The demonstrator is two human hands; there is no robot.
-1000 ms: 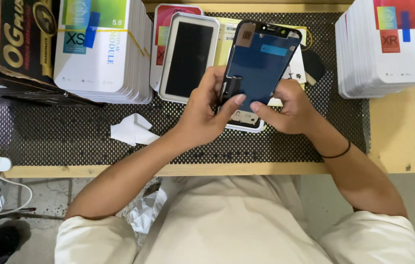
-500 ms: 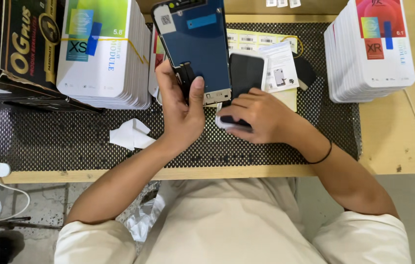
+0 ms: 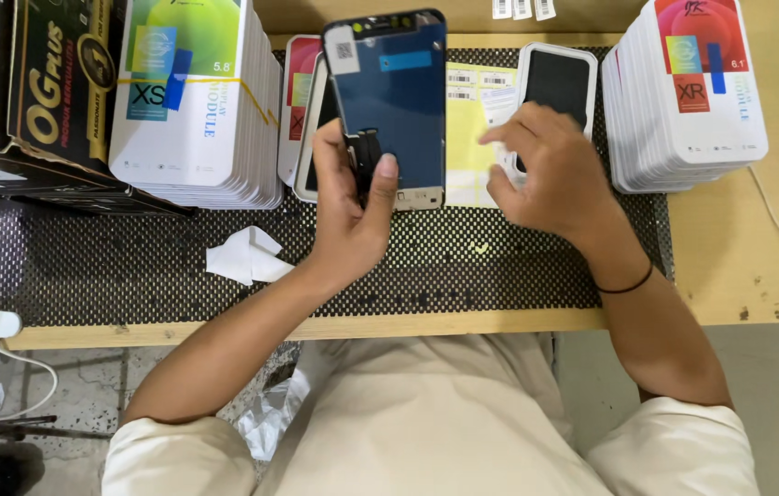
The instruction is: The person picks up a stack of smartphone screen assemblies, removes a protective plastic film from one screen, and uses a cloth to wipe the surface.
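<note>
1. Head view: left hand is clamped on a phone display panel, back side up, blue film showing, thumb pressed over the black flex cable near its lower edge. Panel is held tilted above the black perforated mat.
2. Head view: right hand hovers just right of the panel, fingers loosely spread and a bit blurred, gripping nothing that I can see. It partly covers a white tray with a dark screen lying on the mat.
3. Head view: yellow paper sheet lies flat between the panel and the white tray.
4. Head view: stack of white display boxes stands at left, another white box stack at right, well apart.
5. Head view: crumpled white tissue sits on the mat near the left forearm.
6. Head view: black wristband on the right wrist.
</note>
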